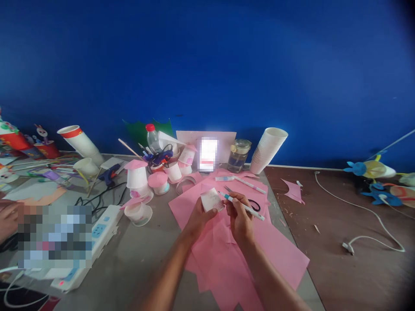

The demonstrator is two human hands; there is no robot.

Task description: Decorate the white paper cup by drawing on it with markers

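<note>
My left hand [197,218] grips a small white paper cup [211,200], tilted, with its fingers around the side. In my right hand [240,216] is a white marker pen [254,212] with a blue end, pointing toward the cup. Whether its tip touches the cup, I cannot tell. Under the right hand lie scissors [255,204], their black handle loop and blade tip showing on either side. Overlapping sheets of pink paper [282,255] spread beneath both hands. Beyond them are more pens [249,184] and a clear tape roll [185,183].
Left stand white cups with pink tops [136,176], a glue gun [112,172] and a power strip [100,235]. A lit phone [208,154], a glass jar [239,155] and stacked cups [269,149] line the blue wall. Another person's hand [8,220] is far left; a white cable [366,201] lies right.
</note>
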